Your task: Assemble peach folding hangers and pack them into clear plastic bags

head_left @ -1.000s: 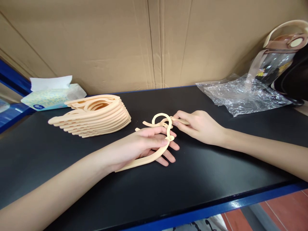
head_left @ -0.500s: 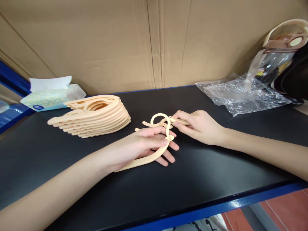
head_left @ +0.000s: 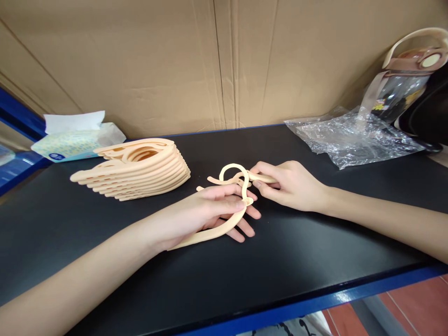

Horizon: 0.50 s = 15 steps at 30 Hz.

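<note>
A peach plastic folding clothes hanger (head_left: 224,227) lies across my left hand (head_left: 210,207). The thumb presses it near the base of its hook, while the other fingers stretch out underneath. My right hand (head_left: 289,184) pinches a slim peach hanger arm (head_left: 261,177) between thumb and fingers, just right of the hook. Behind the hook, more thin peach pieces stick out to the left; how they join is partly hidden by the hook and my left hand. To the left, a neat stack of folded peach hangers (head_left: 154,170) rests on the black table (head_left: 280,270).
A tissue pack (head_left: 75,142) lies at the back left, behind the stack. Crumpled clear plastic (head_left: 350,140) spreads at the back right, in front of a water bottle (head_left: 402,88) with a loop handle. Cardboard (head_left: 147,60) stands along the back edge.
Almost nothing differs. The fingers of my right hand have shifted very slightly on the hanger arm; my left hand stays in place.
</note>
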{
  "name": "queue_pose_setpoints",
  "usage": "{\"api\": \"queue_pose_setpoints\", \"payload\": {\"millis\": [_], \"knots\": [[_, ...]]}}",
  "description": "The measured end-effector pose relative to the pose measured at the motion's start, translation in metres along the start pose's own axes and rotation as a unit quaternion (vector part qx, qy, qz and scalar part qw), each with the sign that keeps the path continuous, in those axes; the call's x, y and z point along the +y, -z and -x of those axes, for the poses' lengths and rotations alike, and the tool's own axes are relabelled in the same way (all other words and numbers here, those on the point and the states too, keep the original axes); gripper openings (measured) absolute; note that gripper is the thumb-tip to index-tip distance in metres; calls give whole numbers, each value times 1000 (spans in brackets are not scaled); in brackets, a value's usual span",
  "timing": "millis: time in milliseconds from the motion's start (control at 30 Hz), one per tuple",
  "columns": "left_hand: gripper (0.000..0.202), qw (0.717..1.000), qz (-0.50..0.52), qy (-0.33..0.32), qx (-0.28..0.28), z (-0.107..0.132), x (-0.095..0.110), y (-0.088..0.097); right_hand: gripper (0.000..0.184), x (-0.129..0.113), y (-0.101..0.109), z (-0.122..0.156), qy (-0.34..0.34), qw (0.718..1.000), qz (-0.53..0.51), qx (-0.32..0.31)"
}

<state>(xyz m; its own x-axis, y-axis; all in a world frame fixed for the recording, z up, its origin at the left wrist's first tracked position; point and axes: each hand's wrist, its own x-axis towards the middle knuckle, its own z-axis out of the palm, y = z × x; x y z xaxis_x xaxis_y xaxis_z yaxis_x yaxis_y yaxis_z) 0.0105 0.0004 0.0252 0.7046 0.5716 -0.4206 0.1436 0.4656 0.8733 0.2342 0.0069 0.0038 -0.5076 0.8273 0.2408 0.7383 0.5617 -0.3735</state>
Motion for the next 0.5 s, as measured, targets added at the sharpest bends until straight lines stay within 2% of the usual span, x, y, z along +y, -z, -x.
{"api": "queue_pose_setpoints", "payload": {"millis": [267, 500], "knots": [[17, 1000, -4, -5, 5, 0, -1, 0, 36, 1, -1, 1, 4, 1000, -16, 6], [17, 1000, -4, -5, 7, 1, 0, -1, 35, 1, -1, 0, 1, 1000, -11, 10]]}}
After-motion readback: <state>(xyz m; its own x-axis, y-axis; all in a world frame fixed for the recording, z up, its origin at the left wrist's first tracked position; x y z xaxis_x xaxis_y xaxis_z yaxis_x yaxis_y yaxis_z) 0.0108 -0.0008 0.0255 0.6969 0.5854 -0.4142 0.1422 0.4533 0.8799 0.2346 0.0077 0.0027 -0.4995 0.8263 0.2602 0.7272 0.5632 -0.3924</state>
